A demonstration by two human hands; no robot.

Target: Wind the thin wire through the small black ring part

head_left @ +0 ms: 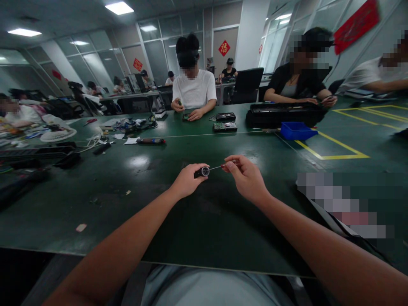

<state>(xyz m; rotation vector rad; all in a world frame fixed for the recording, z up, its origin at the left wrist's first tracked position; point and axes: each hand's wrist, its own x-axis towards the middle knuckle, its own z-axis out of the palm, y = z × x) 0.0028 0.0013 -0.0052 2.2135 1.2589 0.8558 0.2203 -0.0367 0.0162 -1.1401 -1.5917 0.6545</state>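
My left hand is closed around a small black cylindrical part with a round, silvery-rimmed end facing me. My fingers hide most of its body, so I cannot tell its exact kind. In my right hand is a screwdriver with a reddish handle, pinched between thumb and fingers. Its thin metal shaft points left, and the tip reaches the edge of the black part; whether it touches is too small to tell. Both hands are just above the green tabletop.
Across the table a person handles a small board. Hard drives, a blue bin and a long black housing lie ahead. A dark tool, cables and a white fan are left. A pixelated item lies right.
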